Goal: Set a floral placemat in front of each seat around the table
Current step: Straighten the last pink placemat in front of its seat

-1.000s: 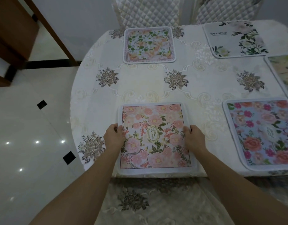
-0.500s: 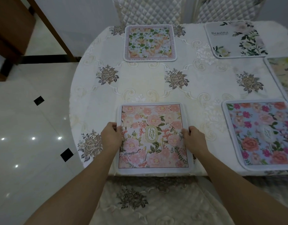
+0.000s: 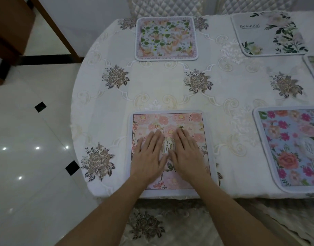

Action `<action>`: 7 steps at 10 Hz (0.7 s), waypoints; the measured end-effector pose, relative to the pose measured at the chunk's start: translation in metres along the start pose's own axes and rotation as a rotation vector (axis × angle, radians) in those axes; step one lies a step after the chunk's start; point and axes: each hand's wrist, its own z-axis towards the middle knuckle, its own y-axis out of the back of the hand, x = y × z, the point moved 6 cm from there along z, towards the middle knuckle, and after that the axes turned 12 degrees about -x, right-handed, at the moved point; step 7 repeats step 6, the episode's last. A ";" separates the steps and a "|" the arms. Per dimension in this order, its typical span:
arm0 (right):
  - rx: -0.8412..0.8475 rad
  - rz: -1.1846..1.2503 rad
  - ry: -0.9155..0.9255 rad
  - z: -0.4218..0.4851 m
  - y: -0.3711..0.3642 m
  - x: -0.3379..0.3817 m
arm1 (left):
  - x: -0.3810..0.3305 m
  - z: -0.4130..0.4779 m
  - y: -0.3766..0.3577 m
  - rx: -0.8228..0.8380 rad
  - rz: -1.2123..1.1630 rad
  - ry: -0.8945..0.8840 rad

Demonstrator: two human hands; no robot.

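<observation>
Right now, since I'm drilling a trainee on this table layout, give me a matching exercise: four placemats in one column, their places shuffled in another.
Things:
1 pink placemat
2 green-leaf placemat
3 Beautiful placemat
4 blue placemat

Places:
A far edge, right
B under the left hand and right hand
C near edge, right
D far edge, straight ahead

Pairs: 1-B, 2-D, 3-A, 4-C

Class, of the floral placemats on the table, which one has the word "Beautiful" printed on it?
The pale grey placemat at the far right, mostly plain with dark green leaves down one side; the others are flowered all over.
</observation>
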 end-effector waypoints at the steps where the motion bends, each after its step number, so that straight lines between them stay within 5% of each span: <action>1: -0.042 -0.051 -0.010 -0.008 0.006 -0.025 | 0.016 -0.004 0.002 -0.023 0.008 0.049; 7: 0.134 -0.138 -0.105 -0.002 0.034 -0.034 | 0.013 0.003 0.048 0.020 -0.044 0.064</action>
